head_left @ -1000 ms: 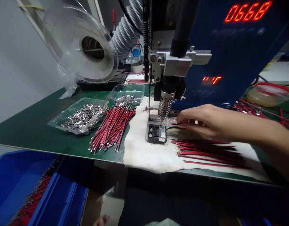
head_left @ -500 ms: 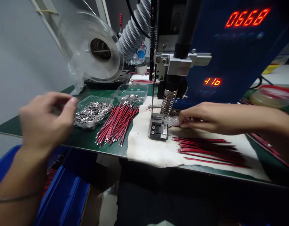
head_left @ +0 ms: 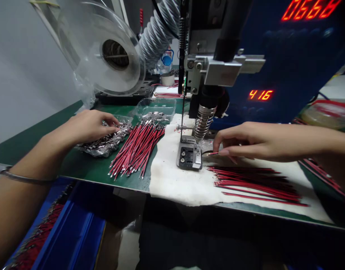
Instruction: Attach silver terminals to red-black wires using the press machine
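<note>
My right hand (head_left: pixel 242 142) pinches a thin red-and-black wire (head_left: pixel 212 153) between thumb and fingers. The wire's tip points left at the small metal fixture (head_left: pixel 191 153), beneath the soldering head (head_left: pixel 204 120) with its coiled spring. My left hand (head_left: pixel 90 125) reaches over the clear plastic tray of small shiny metal terminals (head_left: pixel 105 144). Its thumb and fingertips are slightly apart at the terminals, with no held piece visible. Right of that tray lies a bundle of red-and-black wires (head_left: pixel 137 150) with metal ends. More red-and-black wires (head_left: pixel 257 183) lie on the white cloth below my right hand.
A second clear tray (head_left: pixel 155 108) holds more metal parts. Behind stand a clear reel (head_left: pixel 102 48), a grey flexible hose (head_left: pixel 159 33) and a blue machine (head_left: pixel 273 67) with red digits. A blue bin (head_left: pixel 65 232) with wires sits below the table edge. White cloth (head_left: pixel 172 180) covers part of the green table.
My left hand has moved right and onto the tray of terminals. My right hand stays near the fixture with the wire. The whole view has shifted slightly.
</note>
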### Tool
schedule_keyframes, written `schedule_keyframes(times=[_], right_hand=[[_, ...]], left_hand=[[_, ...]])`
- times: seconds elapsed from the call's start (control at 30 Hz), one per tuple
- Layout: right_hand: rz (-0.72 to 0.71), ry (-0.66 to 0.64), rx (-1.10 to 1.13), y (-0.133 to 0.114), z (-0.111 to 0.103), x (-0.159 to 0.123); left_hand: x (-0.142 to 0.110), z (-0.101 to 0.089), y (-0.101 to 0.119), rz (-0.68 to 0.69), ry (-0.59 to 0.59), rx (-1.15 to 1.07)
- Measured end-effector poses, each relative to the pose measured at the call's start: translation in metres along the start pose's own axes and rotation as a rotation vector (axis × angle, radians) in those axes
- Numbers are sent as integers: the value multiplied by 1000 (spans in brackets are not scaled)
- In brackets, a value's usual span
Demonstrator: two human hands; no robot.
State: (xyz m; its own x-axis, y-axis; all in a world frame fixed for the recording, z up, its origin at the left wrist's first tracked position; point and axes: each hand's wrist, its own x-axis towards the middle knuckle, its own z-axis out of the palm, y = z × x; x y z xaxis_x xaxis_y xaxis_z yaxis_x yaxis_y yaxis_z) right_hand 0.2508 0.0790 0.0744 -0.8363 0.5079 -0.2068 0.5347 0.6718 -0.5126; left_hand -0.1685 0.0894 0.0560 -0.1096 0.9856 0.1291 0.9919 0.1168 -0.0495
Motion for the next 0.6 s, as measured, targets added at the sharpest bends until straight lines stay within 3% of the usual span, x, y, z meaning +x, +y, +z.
schedule_keyframes(times=[0.3, 0.6], right_hand=[[-39, 256, 88, 0, 20, 7], [-7, 347, 108, -9, 37, 13]], left_hand=[[5, -2, 2, 37, -17, -62], [-3, 5, 8, -7, 70, -44]])
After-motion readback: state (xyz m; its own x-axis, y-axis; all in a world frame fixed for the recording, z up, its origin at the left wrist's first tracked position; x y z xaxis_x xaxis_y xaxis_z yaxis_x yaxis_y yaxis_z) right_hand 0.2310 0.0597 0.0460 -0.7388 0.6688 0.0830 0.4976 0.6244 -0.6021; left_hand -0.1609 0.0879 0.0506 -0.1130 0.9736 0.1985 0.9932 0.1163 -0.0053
